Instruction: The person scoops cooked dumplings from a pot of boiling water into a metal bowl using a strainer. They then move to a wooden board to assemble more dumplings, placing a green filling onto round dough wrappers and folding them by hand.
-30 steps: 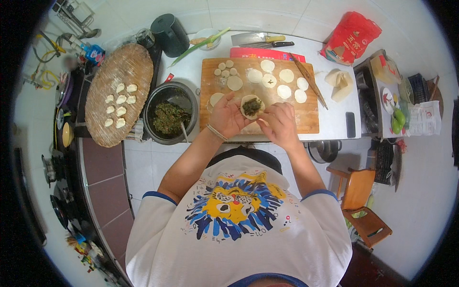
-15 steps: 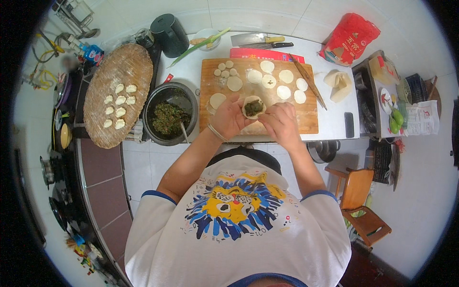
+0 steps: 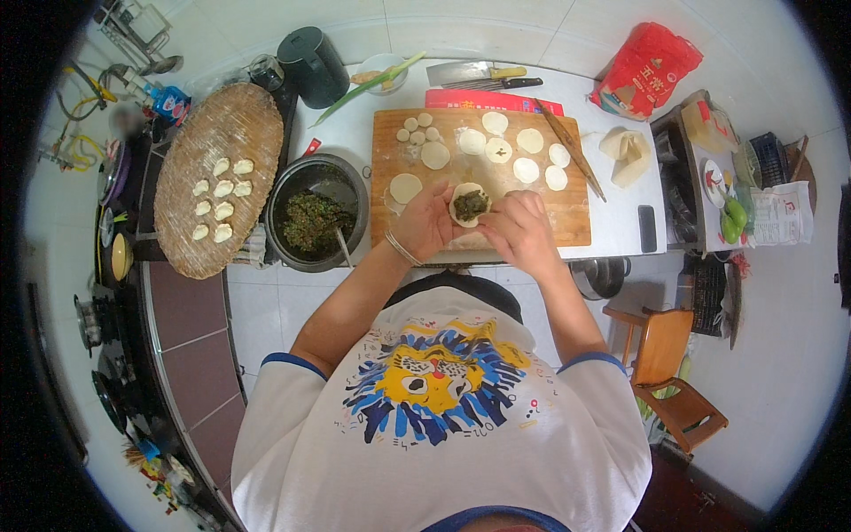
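- The dough round (image 3: 470, 206), topped with a mound of dark green filling, lies nearly flat above the near half of the cutting board (image 3: 569, 220), between the two hands.
- The left hand (image 3: 424, 220), palm turned up and a thin band at its wrist, holds the round on its fingers.
- The right hand (image 3: 519, 229) is narrow, fingers drawn together at the round's right edge; whether they pinch the dough I cannot tell.
- On the board, a flat wrapper (image 3: 405, 188) lies just beyond the left hand, small dough pieces (image 3: 418, 130) cluster farther back, and more flat wrappers (image 3: 529, 141) spread across the right half, one with dark specks at its centre.
- A tapered wooden rolling pin (image 3: 574, 155) rests slantwise across the board's right side.
- Left of the board, a dark pot (image 3: 362, 197) contains green filling (image 3: 310, 220), a spoon handle (image 3: 343, 246) leaning out.
- Farther left, nine shaped dumplings (image 3: 223, 188) sit on a round brown tray (image 3: 182, 146).
- Behind the board on the white desk (image 3: 567, 82) lie a cleaver (image 3: 461, 73) and a green stalk (image 3: 368, 87); a red bag (image 3: 645, 71) stands at the back right.
- A beige cloth (image 3: 628, 158) and a dark phone (image 3: 647, 229) lie right of the board.
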A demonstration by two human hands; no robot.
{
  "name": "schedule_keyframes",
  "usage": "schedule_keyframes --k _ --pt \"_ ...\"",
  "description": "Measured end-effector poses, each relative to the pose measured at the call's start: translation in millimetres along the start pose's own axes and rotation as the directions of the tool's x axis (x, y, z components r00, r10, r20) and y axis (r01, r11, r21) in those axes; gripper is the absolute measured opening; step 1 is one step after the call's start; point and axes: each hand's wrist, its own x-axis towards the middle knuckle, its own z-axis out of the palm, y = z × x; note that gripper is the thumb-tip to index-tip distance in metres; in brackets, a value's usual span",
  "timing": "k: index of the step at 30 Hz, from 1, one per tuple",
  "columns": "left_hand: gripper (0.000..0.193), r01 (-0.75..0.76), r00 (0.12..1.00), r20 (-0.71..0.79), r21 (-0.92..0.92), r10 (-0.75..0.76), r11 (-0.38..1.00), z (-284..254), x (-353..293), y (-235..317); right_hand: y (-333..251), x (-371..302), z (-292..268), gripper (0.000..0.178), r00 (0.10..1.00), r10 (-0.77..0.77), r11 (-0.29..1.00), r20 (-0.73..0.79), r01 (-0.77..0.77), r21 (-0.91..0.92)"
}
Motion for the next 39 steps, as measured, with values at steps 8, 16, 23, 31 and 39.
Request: schedule_keyframes --k 8,16,23,31,39 --pt "0.05 0.012 1.0 -0.006 -0.026 -0.013 1.0 6.5 -3.4 -2.4 -1.1 -1.9 4.9 0.019 1.0 -0.001 1.0 -0.028 0.001 -0.002" --pt "0.053 0.036 0.999 0.002 -0.108 -0.036 0.993 -4.5 -4.2 -7.2 -2.9 -1.1 4.2 0.023 0.999 -0.052 0.999 0.013 0.052 0.006" --pt "0.052 0.036 0.999 0.004 -0.196 -0.035 0.98 3.6 -9.2 -1.5 -2.8 -1.6 6.9 0.024 0.998 -0.057 0.998 0.027 0.058 -0.016" --pt "0.053 0.002 1.0 -0.003 -0.241 -0.003 0.97 -1.5 -8.3 -5.5 -3.9 -0.5 8.3 0.023 0.999 -0.041 0.999 0.014 0.041 -0.009" --pt "0.053 -0.003 1.0 -0.019 -0.239 -0.001 0.971 3.2 -9.3 -3.5 -3.0 -3.7 9.4 0.024 0.999 -0.042 0.999 0.01 0.042 -0.019"
